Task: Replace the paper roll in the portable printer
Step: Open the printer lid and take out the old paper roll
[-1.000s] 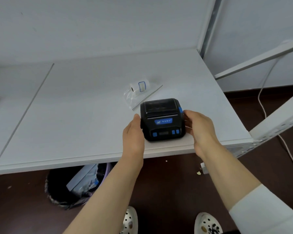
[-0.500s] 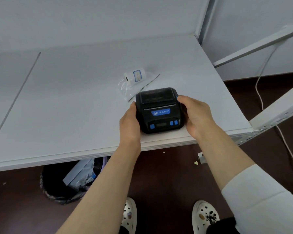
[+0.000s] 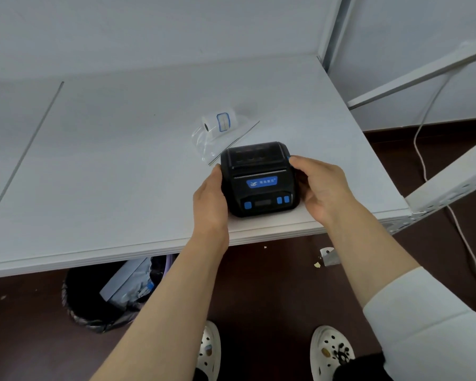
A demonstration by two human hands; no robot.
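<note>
Right fingertips (image 3: pixel 296 160) now atop printer (image 3: pixel 259 180)

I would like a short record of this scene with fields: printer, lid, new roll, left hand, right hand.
printer: black portable printer, on the white table near its front edge
lid: closed
new roll: paper roll lying on a clear plastic bag behind the printer
left hand: left hand on the printer's left side
right hand: right hand on its right side

The printer (image 3: pixel 259 178) hides the left hand's fingers and the right palm. Its blue label text is too small to read. The desk (image 3: pixel 107 174) is cut off at the left edge.
</note>
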